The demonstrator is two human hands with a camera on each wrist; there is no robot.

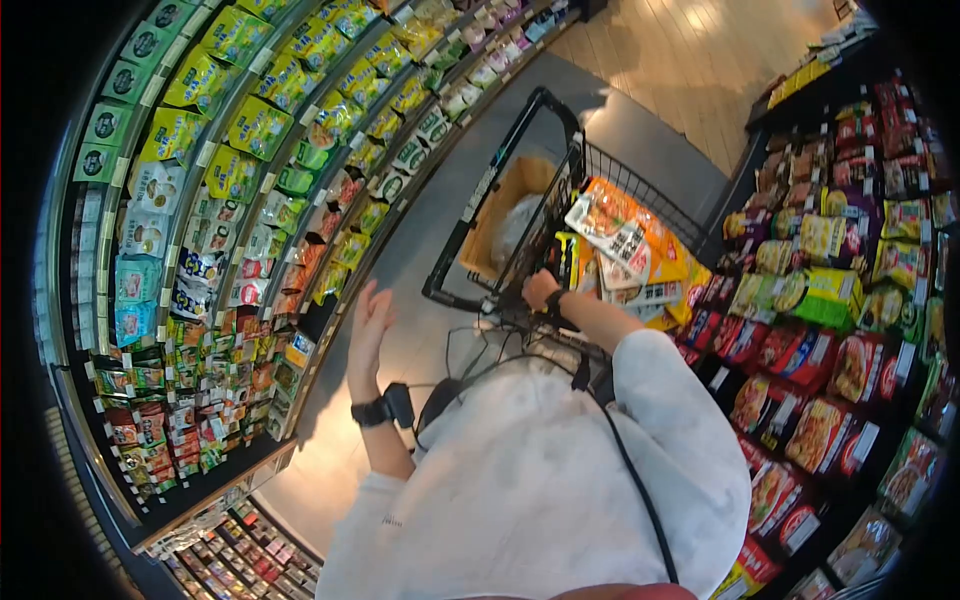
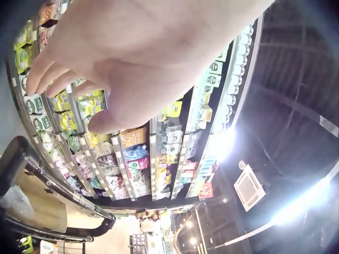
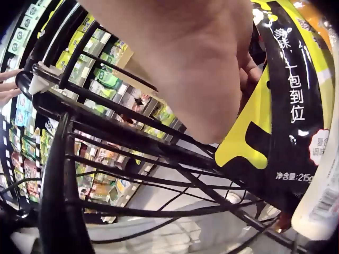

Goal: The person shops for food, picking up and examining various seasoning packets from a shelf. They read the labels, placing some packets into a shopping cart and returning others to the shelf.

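My right hand (image 1: pixel 543 290) is down at the near side of a black wire shopping cart (image 1: pixel 578 165). It grips the edge of a black and yellow food packet (image 3: pixel 288 114), and some fingers (image 3: pixel 249 69) are partly hidden behind that packet. Beside it in the cart lie orange packets (image 1: pixel 668 262) and white-labelled packets (image 1: pixel 610 235). My left hand (image 1: pixel 371 325) is raised in the air left of the cart handle (image 1: pixel 478 192), holding nothing. Its fingers are spread and relaxed in the left wrist view, in front of the shelves.
Chilled shelves (image 1: pixel 240 170) packed with bagged food curve along the left. Another display (image 1: pixel 810 330) of red and yellow packets stands close on the right. A cardboard box (image 1: pixel 515 215) with a clear plastic bag sits at the cart's handle end. Dark cables (image 1: pixel 480 350) hang before my body.
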